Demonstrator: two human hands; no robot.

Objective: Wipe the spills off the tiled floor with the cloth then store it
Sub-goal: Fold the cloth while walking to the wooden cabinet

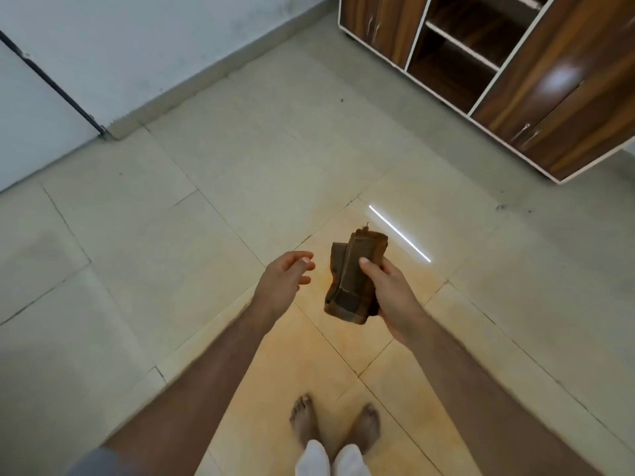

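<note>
Right hand [391, 297] grips the folded cloth [354, 280]; left hand [281, 280] beside it, loose.

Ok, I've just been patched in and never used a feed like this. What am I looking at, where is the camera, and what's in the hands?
There is no machine here. You see one picture from a wide-angle camera worn on a person's head, looking forward and down, so the two bare arms reaching into the frame are the wearer's own. Their bare feet stand at the bottom.

The right hand holds a folded brown cloth above the floor, thumb pressed on its front. The left hand is beside it, fingers relaxed, holding nothing and not touching the cloth.

Below is a pale tiled floor. An orange-yellow stain spreads over the tiles under the hands and around the feet. The bright white line is probably a lamp's reflection. At the top right stands a wooden cabinet with open shelves.
</note>
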